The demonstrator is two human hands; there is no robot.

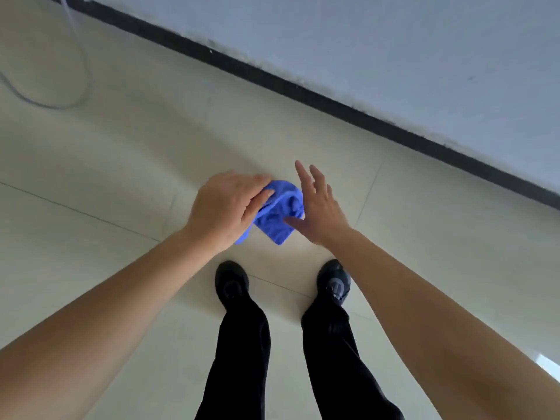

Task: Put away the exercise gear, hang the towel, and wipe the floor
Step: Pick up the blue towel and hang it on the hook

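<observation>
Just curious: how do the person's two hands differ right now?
The left hand grips the blue cloth with curled fingers; the right hand is open, fingers straight and spread. The left hand carries the cloth; the right hand's thumb is merely at its edge. Both are bare.

The cloth (280, 212) sits between left hand (225, 207) and right hand (318, 207), above the floor (121, 177).
</observation>
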